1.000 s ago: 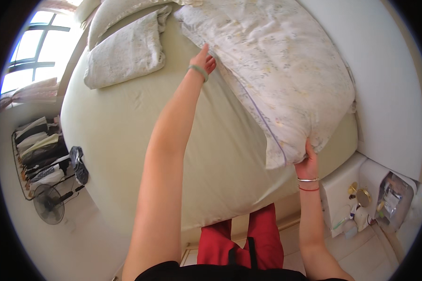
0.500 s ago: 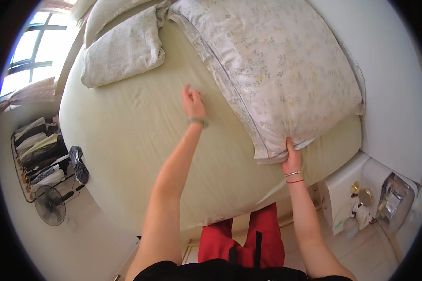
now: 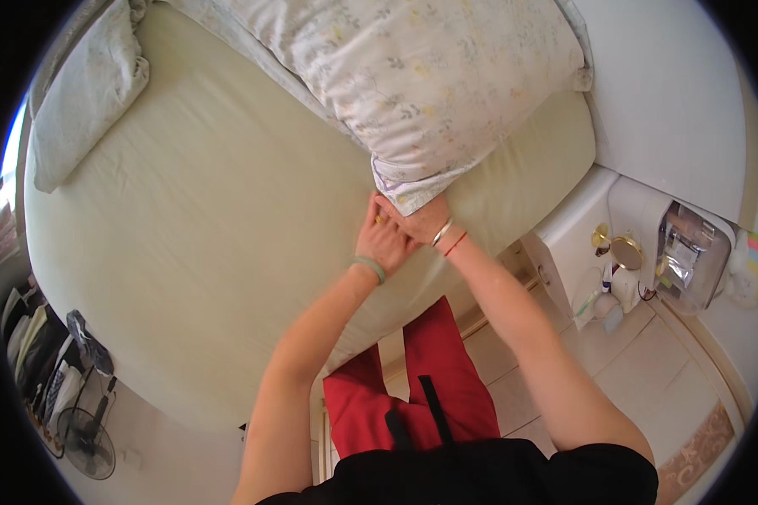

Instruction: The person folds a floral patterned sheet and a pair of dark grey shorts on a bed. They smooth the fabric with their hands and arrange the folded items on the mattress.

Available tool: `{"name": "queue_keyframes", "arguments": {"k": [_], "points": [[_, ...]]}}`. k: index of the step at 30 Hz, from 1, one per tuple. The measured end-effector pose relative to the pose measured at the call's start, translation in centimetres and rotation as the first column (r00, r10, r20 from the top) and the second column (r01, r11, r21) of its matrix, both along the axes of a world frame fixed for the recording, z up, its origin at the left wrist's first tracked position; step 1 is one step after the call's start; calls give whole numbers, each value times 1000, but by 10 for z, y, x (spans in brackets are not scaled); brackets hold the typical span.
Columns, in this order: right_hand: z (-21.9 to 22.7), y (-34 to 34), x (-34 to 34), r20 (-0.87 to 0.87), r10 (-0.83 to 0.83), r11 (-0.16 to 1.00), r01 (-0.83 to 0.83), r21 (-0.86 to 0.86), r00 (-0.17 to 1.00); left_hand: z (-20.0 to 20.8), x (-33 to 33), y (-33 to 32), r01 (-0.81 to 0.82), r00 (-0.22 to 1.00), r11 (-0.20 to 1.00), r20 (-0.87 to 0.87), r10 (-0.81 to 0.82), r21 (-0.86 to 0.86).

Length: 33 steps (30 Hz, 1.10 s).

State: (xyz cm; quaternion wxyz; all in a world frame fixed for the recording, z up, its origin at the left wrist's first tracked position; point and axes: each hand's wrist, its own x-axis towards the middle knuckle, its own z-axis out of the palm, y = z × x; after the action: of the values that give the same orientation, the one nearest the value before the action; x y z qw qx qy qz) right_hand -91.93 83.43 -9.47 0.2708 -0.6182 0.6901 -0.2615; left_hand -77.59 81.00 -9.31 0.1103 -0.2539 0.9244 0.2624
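Note:
A thick, puffy floral quilt point(image 3: 446, 80) lies on the far right half of the bed, its near corner trimmed with a purple line. My right hand point(image 3: 427, 220) closes on that corner from the right, below the trimmed edge. Against it, my left hand point(image 3: 386, 239) is closed at the tip of the same corner, its fingers partly hidden where the two hands overlap. The pale green fitted sheet point(image 3: 202, 219) lies under both hands, with slight creases.
A folded patterned cloth point(image 3: 88, 105) lies at the bed's far left. To the right stand a white bedside cabinet point(image 3: 573, 227) and a clear-lidded box point(image 3: 689, 257). A black fan point(image 3: 87, 442) and hanging clothes point(image 3: 38, 353) are at left. White panels border the bed's right side.
My left hand has come from over the bare sheet to the quilt's corner, meeting my right hand. The quilt's near corner has been drawn in and narrowed. The view has shifted.

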Motion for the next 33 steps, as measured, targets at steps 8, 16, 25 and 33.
{"name": "queue_keyframes", "arguments": {"k": [8,16,25,33], "points": [[8,61,-133,-630,-237,934,352,61,740,2,-3,142,447,891,889,-134,-433,97],[0,79,-65,-503,-35,999,27,-22,864,35,32,58,-116,944,988,-300,140,99],[-18,24,-188,-531,-193,981,179,-78,825,0,-90,58,49,980,998,-193,-39,47],[-20,60,-286,-661,-465,846,516,-135,590,-14,-139,143,510,846,839,-63,-529,-193]]}}
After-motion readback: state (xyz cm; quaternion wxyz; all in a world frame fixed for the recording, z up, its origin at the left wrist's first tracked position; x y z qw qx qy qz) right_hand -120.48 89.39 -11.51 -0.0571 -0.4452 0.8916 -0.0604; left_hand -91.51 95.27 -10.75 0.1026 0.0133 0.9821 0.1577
